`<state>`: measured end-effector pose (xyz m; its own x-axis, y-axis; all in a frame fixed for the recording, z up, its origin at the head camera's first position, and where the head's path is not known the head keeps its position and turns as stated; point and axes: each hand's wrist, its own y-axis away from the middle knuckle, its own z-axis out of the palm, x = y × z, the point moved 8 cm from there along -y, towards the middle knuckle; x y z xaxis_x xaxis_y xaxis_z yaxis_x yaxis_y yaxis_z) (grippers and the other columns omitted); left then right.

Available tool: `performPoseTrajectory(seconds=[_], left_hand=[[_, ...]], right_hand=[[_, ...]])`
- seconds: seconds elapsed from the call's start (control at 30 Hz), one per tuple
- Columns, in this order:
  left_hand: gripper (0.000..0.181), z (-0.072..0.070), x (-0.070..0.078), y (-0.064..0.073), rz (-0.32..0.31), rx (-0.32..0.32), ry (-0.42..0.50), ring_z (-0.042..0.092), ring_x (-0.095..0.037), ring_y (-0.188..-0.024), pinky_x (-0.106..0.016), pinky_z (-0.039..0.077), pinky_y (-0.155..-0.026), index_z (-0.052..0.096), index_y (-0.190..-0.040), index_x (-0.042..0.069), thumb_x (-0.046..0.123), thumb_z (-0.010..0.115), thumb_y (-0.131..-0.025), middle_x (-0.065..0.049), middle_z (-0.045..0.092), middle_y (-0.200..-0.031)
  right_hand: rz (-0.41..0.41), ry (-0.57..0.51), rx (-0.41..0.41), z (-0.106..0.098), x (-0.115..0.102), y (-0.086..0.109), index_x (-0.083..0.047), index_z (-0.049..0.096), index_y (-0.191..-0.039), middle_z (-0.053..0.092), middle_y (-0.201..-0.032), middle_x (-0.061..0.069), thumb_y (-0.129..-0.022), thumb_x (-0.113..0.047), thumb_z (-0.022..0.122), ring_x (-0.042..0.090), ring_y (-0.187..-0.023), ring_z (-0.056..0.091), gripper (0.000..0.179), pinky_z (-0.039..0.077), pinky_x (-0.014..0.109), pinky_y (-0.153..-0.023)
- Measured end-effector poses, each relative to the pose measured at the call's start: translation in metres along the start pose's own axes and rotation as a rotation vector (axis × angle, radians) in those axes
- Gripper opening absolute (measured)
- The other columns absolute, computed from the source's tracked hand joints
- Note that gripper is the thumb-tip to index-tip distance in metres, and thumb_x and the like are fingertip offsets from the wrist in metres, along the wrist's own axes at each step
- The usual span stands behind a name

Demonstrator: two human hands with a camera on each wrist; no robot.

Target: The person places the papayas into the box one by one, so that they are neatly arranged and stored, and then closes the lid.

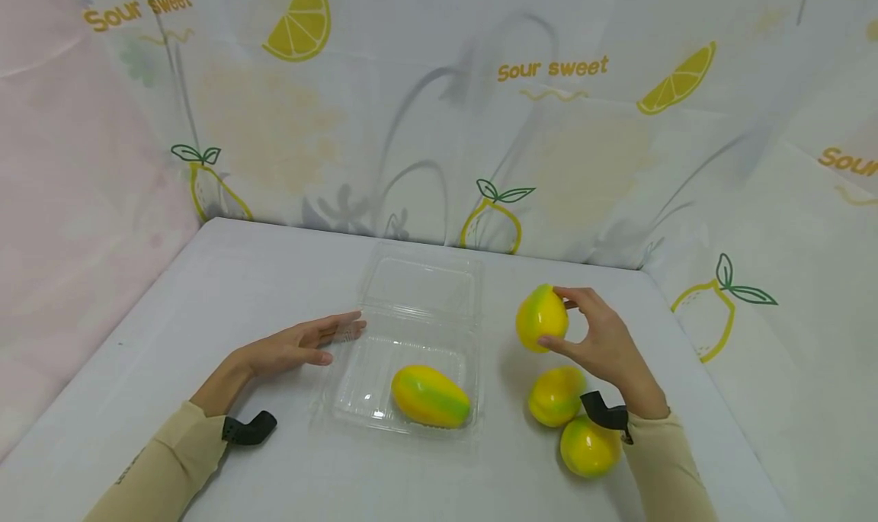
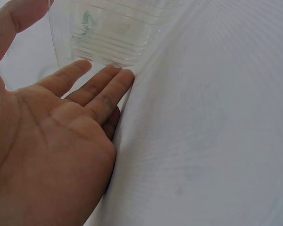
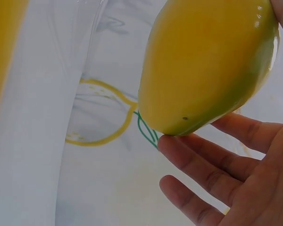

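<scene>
Fruit [image 1: 538, 322], yellow-green, is right of centre in the head view, long axis near upright, narrower green end up, pinched between the right hand's [image 1: 607, 347] thumb and fingers. The left hand [image 1: 284, 348], fingers extended, thumb apart, lies at the clear container's [image 1: 357, 373] left edge.

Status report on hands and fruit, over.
Right hand holding one fruit aloft. Left hand empty, at edge of clear container. Another fruit inside container. No obstruction visible.
</scene>
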<state>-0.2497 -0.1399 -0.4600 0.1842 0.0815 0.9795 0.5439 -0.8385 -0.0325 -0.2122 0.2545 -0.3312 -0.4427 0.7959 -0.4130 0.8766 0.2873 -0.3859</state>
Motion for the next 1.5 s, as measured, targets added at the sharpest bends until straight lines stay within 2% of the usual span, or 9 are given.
performPoseTrajectory(seconds=[0.4,0.77,1.03,1.27,1.5], left_hand=[[0.072,0.001,0.000,0.000,0.005,-0.005,0.007,0.030,0.003,-0.142,-0.008,0.025,-0.109,0.012,-0.156,0.000,0.001,0.052,-0.096,-0.026,0.018,-0.160],[0.071,0.001,0.001,0.000,0.017,-0.013,0.030,0.030,0.003,-0.143,-0.010,0.027,-0.109,0.011,-0.155,-0.001,0.000,0.051,-0.097,-0.027,0.016,-0.160],[0.071,0.001,0.001,-0.001,0.015,-0.015,0.034,0.029,0.002,-0.143,-0.009,0.025,-0.109,0.011,-0.156,-0.001,0.000,0.051,-0.097,-0.027,0.015,-0.160],[0.072,0.001,-0.001,-0.001,-0.001,-0.006,0.011,0.029,0.004,-0.143,-0.008,0.024,-0.108,0.012,-0.156,0.001,0.001,0.052,-0.096,-0.024,0.018,-0.161],[0.072,0.000,-0.002,-0.001,-0.006,-0.001,0.021,0.028,0.006,-0.142,-0.008,0.025,-0.108,0.013,-0.156,0.001,0.001,0.053,-0.096,-0.025,0.018,-0.160]], right_hand=[[0.066,0.020,-0.002,0.008,-0.014,0.000,-0.005,0.055,-0.132,0.060,-0.121,0.013,-0.072,-0.032,0.087,0.030,-0.105,0.058,0.073,0.048,0.051,-0.084],[0.056,0.026,-0.002,0.010,-0.023,-0.001,-0.007,0.056,-0.131,0.060,-0.120,0.010,-0.071,-0.033,0.087,0.028,-0.101,0.057,0.074,0.047,0.048,-0.082],[0.029,0.035,0.003,0.014,-0.034,0.001,-0.007,0.057,-0.130,0.061,-0.120,0.008,-0.069,-0.035,0.088,0.024,-0.098,0.057,0.074,0.047,0.044,-0.080],[-0.051,0.014,0.036,0.015,-0.051,0.003,-0.007,0.059,-0.129,0.062,-0.119,0.007,-0.066,-0.036,0.090,0.021,-0.099,0.058,0.076,0.046,0.042,-0.079],[-0.087,-0.004,0.042,0.028,-0.064,0.004,-0.009,0.059,-0.127,0.061,-0.118,0.004,-0.067,-0.049,0.087,0.021,-0.100,0.059,0.078,0.045,0.041,-0.079]])
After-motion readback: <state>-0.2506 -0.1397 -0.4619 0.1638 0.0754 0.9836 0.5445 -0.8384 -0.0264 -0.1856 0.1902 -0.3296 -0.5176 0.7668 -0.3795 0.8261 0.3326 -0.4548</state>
